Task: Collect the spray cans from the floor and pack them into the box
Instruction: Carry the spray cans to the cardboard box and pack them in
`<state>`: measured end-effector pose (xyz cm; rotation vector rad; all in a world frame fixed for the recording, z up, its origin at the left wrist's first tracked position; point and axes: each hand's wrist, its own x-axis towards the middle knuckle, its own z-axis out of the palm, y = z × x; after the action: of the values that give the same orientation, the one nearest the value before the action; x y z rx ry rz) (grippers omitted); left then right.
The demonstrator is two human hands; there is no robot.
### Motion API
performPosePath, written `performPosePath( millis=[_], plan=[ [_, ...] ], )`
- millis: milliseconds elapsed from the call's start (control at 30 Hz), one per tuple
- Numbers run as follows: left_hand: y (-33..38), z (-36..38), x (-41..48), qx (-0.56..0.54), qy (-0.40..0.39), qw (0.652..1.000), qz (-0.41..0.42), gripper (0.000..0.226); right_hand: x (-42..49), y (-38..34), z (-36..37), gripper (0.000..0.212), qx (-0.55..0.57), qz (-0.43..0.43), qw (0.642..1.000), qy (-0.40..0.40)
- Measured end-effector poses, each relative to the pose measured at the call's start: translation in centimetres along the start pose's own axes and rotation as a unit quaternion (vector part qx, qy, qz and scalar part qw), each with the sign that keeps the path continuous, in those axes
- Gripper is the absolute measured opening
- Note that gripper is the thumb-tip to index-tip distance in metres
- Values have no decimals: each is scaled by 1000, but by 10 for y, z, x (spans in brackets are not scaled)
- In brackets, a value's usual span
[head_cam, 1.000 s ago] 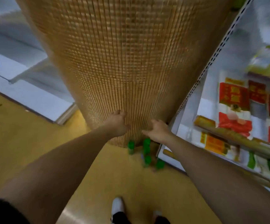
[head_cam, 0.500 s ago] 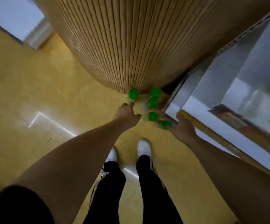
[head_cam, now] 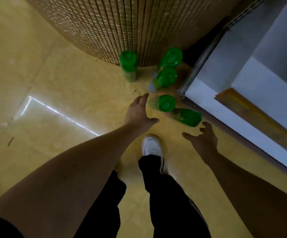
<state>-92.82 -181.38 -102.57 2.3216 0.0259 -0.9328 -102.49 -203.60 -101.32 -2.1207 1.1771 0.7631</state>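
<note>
Since the earlier frame the view has dropped closer to the floor (head_cam: 53, 83): the spray cans (head_cam: 166, 77) show larger, and one white shoe (head_cam: 151, 146) shows where two did.

Left fingers (head_cam: 144, 98) are straight and spread, holding nothing. They lie just beside the nearest can (head_cam: 165, 103) with a narrow gap between. Right fingers (head_cam: 206, 125) are loosely curled and also empty, just below the tipped can (head_cam: 188, 116) and apart from it. The left hand (head_cam: 139, 112) and right hand (head_cam: 202, 138) thus flank these two cans.

Five green-capped cans are on the floor. Four cluster closely beside the shelf unit (head_cam: 225, 93). A fifth, the lone can (head_cam: 128, 64), stands apart at the foot of the woven column (head_cam: 130, 23). The tipped can appears to lean or lie with its cap toward the shelf unit. Whether the nearest can is fully upright cannot be told. No box is in view.

Likely hazards:
- A sweeping approach by the left hand could topple the nearest can into the two behind it, because the cluster is tight.
- A nudge from the right hand could roll the tipped can against or under the shelf unit.
- Smooth round bodies may slip if several are gathered at once.
</note>
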Motion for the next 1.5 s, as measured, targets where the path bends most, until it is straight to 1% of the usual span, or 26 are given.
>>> performPosePath(
  millis=[133, 200, 233, 300, 367, 400, 500, 567, 767, 867, 933, 1000, 1100, 1167, 1200, 1267, 1333, 1367, 1500],
  plan=[
    [-12, 31, 34, -34, 39, 997, 51, 110, 38, 11, 41, 84, 76, -40, 995, 57],
    [-15, 45, 45, -46, 53, 995, 75, 110, 49, 6, 57, 76, 153, -41, 984, 86],
    [-16, 52, 48, -53, 55, 993, 86, 108, 53, 3, 64, 72, 194, -38, 975, 100],
    [-14, 61, 52, -70, 72, 991, 93, 97, 56, -3, 74, 70, 235, -30, 963, 130],
    [-9, 63, 51, -75, 96, 989, 86, 81, 56, -5, 79, 74, 247, -21, 957, 151],
    [-7, 62, 49, -71, 105, 989, 80, 77, 53, -6, 79, 79, 249, -15, 956, 157],
    [-5, 50, 35, -61, 124, 989, 59, 73, 38, -6, 75, 80, 228, -5, 960, 160],
    [-3, 38, 18, -56, 132, 988, 54, 72, 22, -7, 67, 79, 205, -20, 966, 155],
    [18, -24, -53, -35, 140, 988, 49, 75, -51, -28, 31, 74, 157, -69, 976, 135],
    [40, -68, -100, -22, 144, 987, 64, 77, -103, -51, 2, 72, 169, -82, 971, 147],
    [60, -103, -130, -3, 149, 985, 85, 75, -141, -66, -20, 63, 182, -89, 968, 147],
    [86, -143, -160, 14, 158, 981, 113, 75, -181, -80, -47, 51, 199, -94, 965, 141],
    [128, -204, -217, 18, 157, 971, 181, 69, -250, -93, -97, 40, 229, -101, 957, 145],
    [162, -241, -263, 18, 145, 963, 227, 67, -306, -97, -137, 32, 255, -108, 946, 171],
    [179, -258, -288, 27, 144, 958, 249, 68, -337, -97, -157, 31, 265, -114, 939, 187],
    [214, -290, -338, 35, 150, 943, 295, 70, -396, -95, -196, 38, 290, -133, 918, 237],
    [253, -318, -387, 2, 144, 929, 341, 66, -452, -89, -236, 51, 314, -155, 890, 291],
    [274, -329, -411, -25, 141, 919, 368, 63, -478, -85, -256, 51, 334, -169, 873, 313],
    [361, -352, -508, -106, 125, 858, 486, 51, -576, -64, -334, 42, 412, -226, 786, 401]
  ],
)
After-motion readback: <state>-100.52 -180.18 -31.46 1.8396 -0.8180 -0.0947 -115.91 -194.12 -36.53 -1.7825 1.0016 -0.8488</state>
